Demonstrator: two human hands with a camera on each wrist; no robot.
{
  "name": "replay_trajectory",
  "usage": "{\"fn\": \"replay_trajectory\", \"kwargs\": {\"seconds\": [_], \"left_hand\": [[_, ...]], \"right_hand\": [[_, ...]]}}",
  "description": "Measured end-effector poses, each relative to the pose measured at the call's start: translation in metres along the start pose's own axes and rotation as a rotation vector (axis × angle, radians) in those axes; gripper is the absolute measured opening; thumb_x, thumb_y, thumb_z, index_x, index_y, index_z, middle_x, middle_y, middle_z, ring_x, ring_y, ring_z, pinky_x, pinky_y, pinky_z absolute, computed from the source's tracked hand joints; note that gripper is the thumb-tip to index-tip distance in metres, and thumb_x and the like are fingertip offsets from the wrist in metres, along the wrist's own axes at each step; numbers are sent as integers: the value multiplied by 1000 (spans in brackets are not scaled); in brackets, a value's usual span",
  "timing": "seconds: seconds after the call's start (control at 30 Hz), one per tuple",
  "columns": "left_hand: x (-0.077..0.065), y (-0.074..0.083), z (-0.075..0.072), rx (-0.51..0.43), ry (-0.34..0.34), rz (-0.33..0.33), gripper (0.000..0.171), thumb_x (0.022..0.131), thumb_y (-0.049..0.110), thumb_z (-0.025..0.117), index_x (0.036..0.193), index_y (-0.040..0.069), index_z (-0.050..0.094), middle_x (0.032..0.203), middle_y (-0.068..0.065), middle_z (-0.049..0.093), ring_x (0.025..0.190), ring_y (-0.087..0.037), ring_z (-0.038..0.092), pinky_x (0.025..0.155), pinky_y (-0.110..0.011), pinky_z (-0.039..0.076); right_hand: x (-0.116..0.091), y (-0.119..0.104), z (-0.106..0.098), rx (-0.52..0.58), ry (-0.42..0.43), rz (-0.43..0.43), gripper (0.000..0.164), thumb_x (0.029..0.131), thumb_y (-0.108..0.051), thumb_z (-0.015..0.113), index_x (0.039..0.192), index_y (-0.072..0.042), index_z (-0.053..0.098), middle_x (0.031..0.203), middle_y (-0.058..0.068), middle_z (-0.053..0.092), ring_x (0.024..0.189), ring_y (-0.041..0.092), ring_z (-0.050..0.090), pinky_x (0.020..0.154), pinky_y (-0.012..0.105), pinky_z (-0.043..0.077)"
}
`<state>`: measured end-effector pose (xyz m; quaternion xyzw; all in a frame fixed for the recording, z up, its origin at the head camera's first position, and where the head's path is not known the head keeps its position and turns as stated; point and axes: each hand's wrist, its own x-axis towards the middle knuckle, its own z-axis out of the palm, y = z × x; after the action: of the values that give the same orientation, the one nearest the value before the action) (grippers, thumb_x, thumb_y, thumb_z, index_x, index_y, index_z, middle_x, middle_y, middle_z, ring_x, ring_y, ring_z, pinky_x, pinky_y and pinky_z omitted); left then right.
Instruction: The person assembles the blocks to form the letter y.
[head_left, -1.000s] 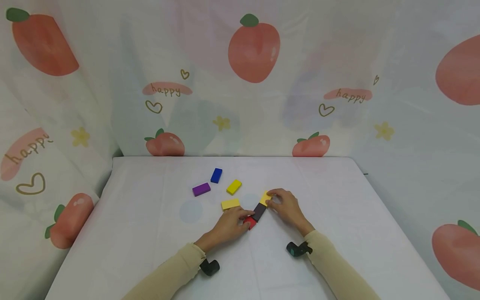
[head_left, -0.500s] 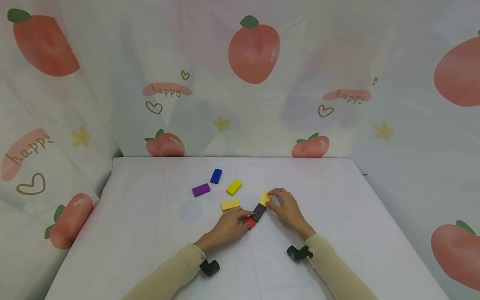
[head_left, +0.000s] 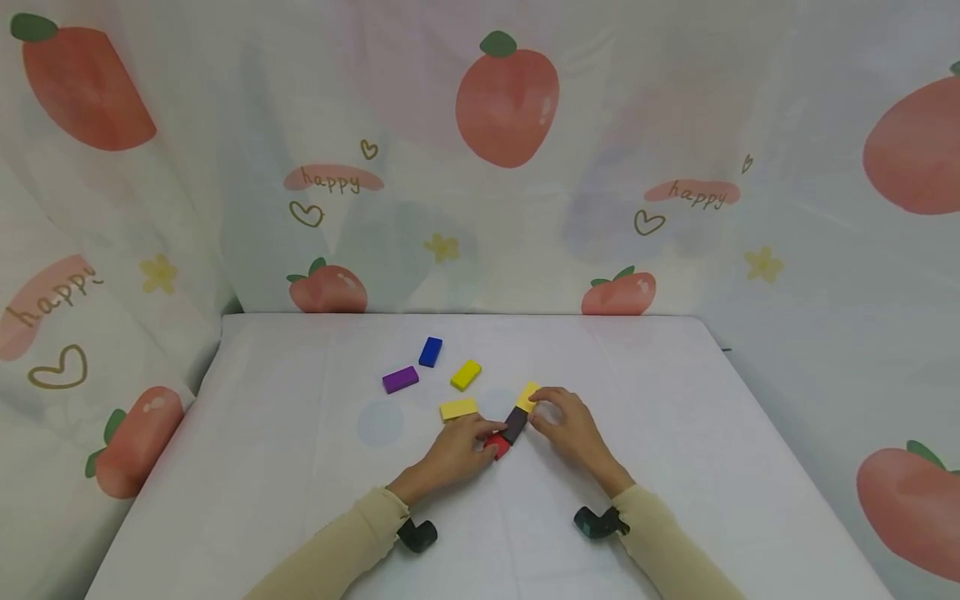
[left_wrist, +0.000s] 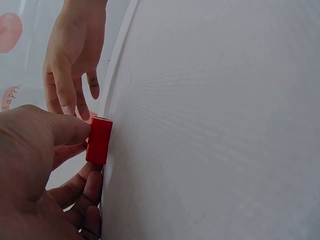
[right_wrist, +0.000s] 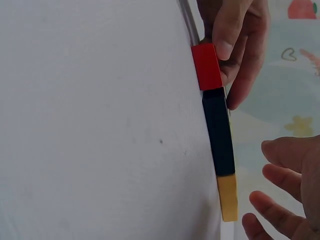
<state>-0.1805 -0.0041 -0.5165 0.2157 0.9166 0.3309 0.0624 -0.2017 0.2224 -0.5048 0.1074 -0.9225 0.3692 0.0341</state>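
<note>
Three small rectangular blocks form a slanting row on the white table, end to end: a red block [head_left: 498, 448] nearest, a black block [head_left: 514, 424] in the middle, a yellow block [head_left: 528, 395] farthest. My left hand [head_left: 456, 448] pinches the red block between thumb and fingers; its index finger reaches over toward the black one. In the right wrist view, my right hand [right_wrist: 292, 187] is beside the row, its fingers spread and apart from the blocks. The head view places that hand at the right of the yellow block. Part of the red block is hidden by my left hand.
Left of the row lie a pale yellow block [head_left: 458, 409], a brighter yellow block [head_left: 466, 375], a purple block [head_left: 401, 380] and a blue block [head_left: 431, 352]. A fruit-patterned curtain [head_left: 525, 250] hangs behind the table [head_left: 300, 467] and at both sides.
My right hand has let go of the yellow block and moved slightly down and away from it. My left hand keeps its pinch on the red block, and the row stays in place.
</note>
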Motion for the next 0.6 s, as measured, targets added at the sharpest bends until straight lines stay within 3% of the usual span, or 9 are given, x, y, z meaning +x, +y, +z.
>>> {"fn": "replay_trajectory", "kwargs": {"seconds": [0.23, 0.6], "left_hand": [[0, 0, 0, -2, -1, 3, 39, 91, 23, 68, 130, 25, 65, 104, 4, 64, 95, -9, 57, 87, -27, 52], [0, -2, 0, -9, 15, 28, 37, 92, 22, 67, 129, 22, 66, 101, 3, 64, 92, -10, 58, 84, -27, 51]], "right_hand": [[-7, -4, 2, -6, 6, -61, 28, 89, -24, 71, 114, -12, 68, 129, 9, 64, 125, 34, 53, 106, 58, 39], [-10, -8, 7, -21, -28, -39, 29, 89, -24, 71, 115, -13, 68, 131, 9, 64, 130, 34, 52, 110, 57, 37]]}}
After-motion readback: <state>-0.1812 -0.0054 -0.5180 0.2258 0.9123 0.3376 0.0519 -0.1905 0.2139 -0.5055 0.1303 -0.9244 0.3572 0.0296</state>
